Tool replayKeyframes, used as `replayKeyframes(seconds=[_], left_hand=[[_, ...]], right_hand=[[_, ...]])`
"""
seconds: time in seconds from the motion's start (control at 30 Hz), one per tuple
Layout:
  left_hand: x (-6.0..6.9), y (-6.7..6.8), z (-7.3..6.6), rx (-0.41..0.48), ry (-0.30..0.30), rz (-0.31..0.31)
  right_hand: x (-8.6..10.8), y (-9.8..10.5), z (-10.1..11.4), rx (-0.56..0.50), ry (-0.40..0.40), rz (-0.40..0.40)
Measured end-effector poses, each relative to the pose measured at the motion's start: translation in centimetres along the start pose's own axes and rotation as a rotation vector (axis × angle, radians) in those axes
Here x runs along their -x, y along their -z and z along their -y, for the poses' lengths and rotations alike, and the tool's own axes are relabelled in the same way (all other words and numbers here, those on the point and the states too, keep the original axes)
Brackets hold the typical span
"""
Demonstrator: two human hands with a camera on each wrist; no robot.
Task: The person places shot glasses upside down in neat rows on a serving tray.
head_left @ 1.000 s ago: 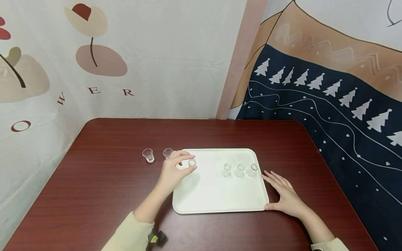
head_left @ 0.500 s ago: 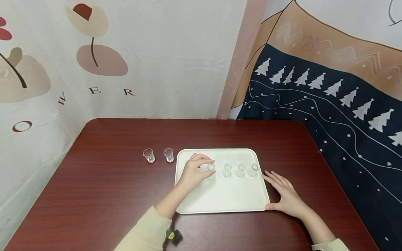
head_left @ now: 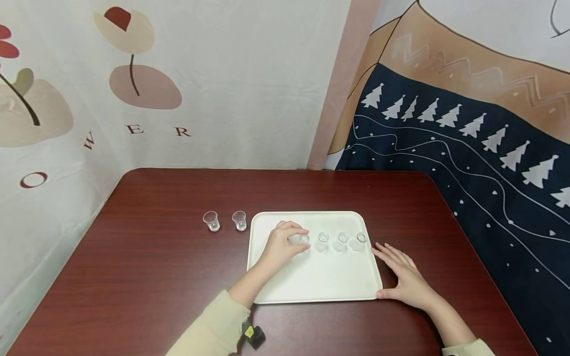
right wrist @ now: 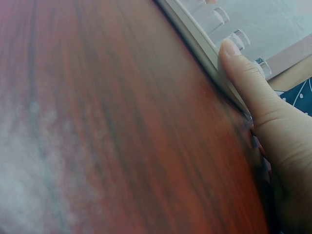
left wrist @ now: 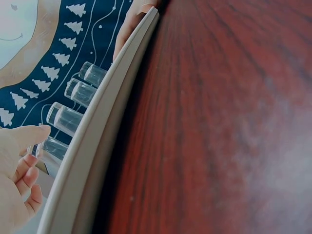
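The left hand (head_left: pixel 279 245) has moved right, fingers (left wrist: pixel 28 178) narrowly pinching a glass (head_left: pixel 304 239) (right hand (head_left: pixel 408 283) spread against tray (head_left: pixel 320 282))

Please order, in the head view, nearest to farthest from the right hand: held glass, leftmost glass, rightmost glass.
1. Rightmost glass, on the tray, right side.
2. Held glass, in the left hand.
3. Leftmost glass, on the table, left.

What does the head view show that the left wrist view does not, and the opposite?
Only the head view: two clear cups left of the tray, and letters on the white cloth.

Only the left wrist view: the palm side of the left hand, and the tray's near outer wall seen broadside.

Both: a row of four other clear cups, one pinched by the left hand, the right hand (partly in the wrist view), tray, tabletop and tree-print cloth.
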State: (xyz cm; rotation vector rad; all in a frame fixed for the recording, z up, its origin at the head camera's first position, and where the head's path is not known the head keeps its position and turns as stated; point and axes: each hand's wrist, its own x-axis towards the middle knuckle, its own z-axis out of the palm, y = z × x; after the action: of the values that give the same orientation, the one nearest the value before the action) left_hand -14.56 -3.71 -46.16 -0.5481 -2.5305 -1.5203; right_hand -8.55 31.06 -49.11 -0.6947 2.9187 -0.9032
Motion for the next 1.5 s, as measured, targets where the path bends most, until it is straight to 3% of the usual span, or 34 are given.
replayKeyframes(seconds=[0.27,0.47,0.7,1.03,1.13,1.27,1.5], left_hand=[[0.1,0.2,-0.1,-0.021,0.0,0.007],[0.4,1.6,-0.4,-0.036,-0.02,-0.023],[1.8,5.0,-0.6,0.02,-0.053,-0.167],[4.0,10.1,1.6,-0.008,-0.04,-0.416],[4.3,11.6,1.6,-0.027,-0.029,-0.469],[4.6,13.6,1.2,-0.053,-0.027,-0.511],[4.8,16.4,4.8,-0.072,0.077,-0.532]], right_hand=[[-0.1,0.1,0.0,-0.002,0.002,-0.001],[-0.1,0.1,0.0,0.004,-0.001,-0.001],[-0.1,0.0,-0.1,0.007,0.023,-0.015],[-0.2,0.0,0.0,0.005,0.01,-0.001],[-0.2,0.1,0.0,-0.001,0.003,0.003],[-0.1,0.0,0.1,-0.002,-0.002,0.006],[0.0,0.0,0.1,0.003,0.009,-0.001]])
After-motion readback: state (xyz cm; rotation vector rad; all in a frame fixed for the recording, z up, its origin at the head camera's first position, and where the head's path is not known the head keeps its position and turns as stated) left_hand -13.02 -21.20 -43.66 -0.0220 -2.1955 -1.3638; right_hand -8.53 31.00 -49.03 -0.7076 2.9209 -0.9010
